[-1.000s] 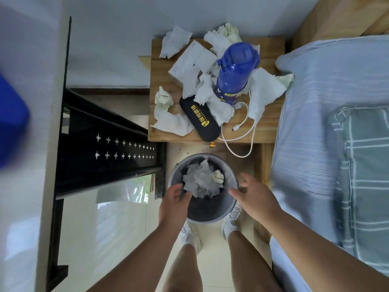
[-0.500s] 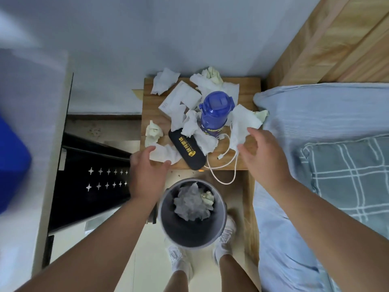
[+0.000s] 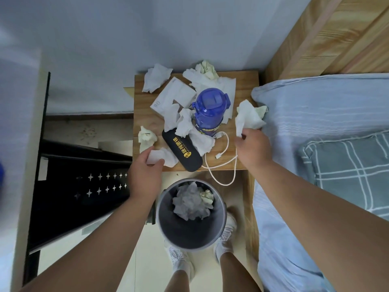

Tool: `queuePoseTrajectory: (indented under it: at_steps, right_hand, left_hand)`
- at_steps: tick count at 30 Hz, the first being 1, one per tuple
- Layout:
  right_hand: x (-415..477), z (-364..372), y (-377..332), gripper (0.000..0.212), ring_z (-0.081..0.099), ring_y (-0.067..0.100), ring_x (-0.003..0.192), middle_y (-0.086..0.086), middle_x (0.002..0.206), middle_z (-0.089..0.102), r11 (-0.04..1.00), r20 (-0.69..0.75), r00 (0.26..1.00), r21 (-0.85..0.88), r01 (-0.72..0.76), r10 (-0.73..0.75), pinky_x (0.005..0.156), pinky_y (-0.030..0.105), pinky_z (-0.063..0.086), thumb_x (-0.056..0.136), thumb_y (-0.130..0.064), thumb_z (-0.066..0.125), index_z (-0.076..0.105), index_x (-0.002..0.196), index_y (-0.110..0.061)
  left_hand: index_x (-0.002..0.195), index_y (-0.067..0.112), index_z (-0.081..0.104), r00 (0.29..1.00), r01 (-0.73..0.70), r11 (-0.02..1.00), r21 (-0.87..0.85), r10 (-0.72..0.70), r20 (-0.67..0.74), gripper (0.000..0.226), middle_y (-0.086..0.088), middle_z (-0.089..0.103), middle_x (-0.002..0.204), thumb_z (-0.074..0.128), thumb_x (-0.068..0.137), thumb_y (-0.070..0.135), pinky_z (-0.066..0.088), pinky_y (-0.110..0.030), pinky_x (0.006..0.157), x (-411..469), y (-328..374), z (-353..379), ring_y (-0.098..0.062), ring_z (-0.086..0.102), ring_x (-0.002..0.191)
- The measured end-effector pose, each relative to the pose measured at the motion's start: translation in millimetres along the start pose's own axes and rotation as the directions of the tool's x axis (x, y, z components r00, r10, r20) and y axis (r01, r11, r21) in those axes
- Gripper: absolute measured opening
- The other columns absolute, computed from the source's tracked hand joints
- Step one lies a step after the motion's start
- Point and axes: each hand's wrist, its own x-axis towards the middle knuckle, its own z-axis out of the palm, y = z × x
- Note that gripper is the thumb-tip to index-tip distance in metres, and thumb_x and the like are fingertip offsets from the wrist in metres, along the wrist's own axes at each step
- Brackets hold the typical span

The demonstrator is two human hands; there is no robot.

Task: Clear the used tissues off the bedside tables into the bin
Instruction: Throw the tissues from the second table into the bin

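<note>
1. Our left hand [image 3: 145,175] pinches a flat tissue [image 3: 156,156] at the front-left edge of the bench [image 3: 244,85]. Our right hand [image 3: 254,148] pinches a crumpled tissue [image 3: 248,119] at the right edge. Further tissues [image 3: 156,81] lie around the blue bottle [image 3: 210,108].
2. The white cable [image 3: 227,144] loops just beside the right hand. Snagging it could drag it off the bench.
3. Tissues tucked against the blue bottle and black case [image 3: 183,152] may topple or shift them if pulled sharply.
4. The bin [image 3: 189,234] stands below the front edge, part-filled. Loose drops may miss it.

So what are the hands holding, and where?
The left hand grips the flat tissue by its near edge; the right hand pinches the big crumpled tissue by its bottom end.
</note>
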Motion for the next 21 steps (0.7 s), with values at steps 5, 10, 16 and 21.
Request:
queuePoseTrajectory:
  at_steps: [5,10,16,21]
  right_hand:
    - [-5.1,-10.3,3.9,0.045,0.049,0.028,0.064,-0.004,0.055,0.041,0.999,-0.024,0.998,-0.023,0.049,-0.049,0.053,0.032,0.027,0.106,-0.022,0.053,0.049,0.063,-0.01]
    - [-19.7,-35.7,-1.9,0.047,0.038,0.027,0.059,0.005,0.053,0.039,0.993,-0.124,0.99,0.089,0.083,-0.071,0.055,0.038,0.023,0.105,-0.018,0.053,0.041,0.062,-0.004]
    - [-79.3,-67.0,-0.8,0.045,0.027,0.018,0.054,0.008,0.054,0.033,0.965,-0.235,0.965,0.202,0.165,-0.115,0.053,0.037,0.028,0.103,-0.02,0.056,0.037,0.067,-0.001]
    - [-148.0,-56.3,18.7,0.046,0.036,0.018,0.054,0.005,0.055,0.037,0.93,-0.194,0.959,0.266,0.254,-0.206,0.054,0.027,0.033,0.104,-0.027,0.057,0.037,0.064,-0.015]
  left_hand:
    - [0.126,0.02,0.076,1.0,0.006,0.992,-0.129,-0.008,-0.009,0.03,0.022,0.067,0.093,0.073,0.096,0.023,0.052,-0.033,0.097,-6.6,0.4,-5.8,-0.016,0.067,0.099]
    - [0.09,0.042,0.075,1.0,0.023,0.965,-0.261,-0.02,0.015,0.021,0.009,0.079,0.094,0.071,0.097,0.023,0.056,-0.03,0.088,-20.4,8.5,-12.8,-0.017,0.076,0.096]
    - [0.084,0.036,0.082,0.992,0.117,0.887,-0.447,-0.123,0.014,0.019,0.004,0.082,0.088,0.072,0.098,0.027,0.06,-0.03,0.087,-51.9,12.3,-36.0,-0.011,0.078,0.087]
    - [0.092,0.026,0.082,0.978,0.209,0.806,-0.553,-0.18,0.106,0.013,0.002,0.08,0.083,0.072,0.099,0.024,0.062,-0.017,0.069,-87.4,-19.2,-47.4,-0.007,0.078,0.08]
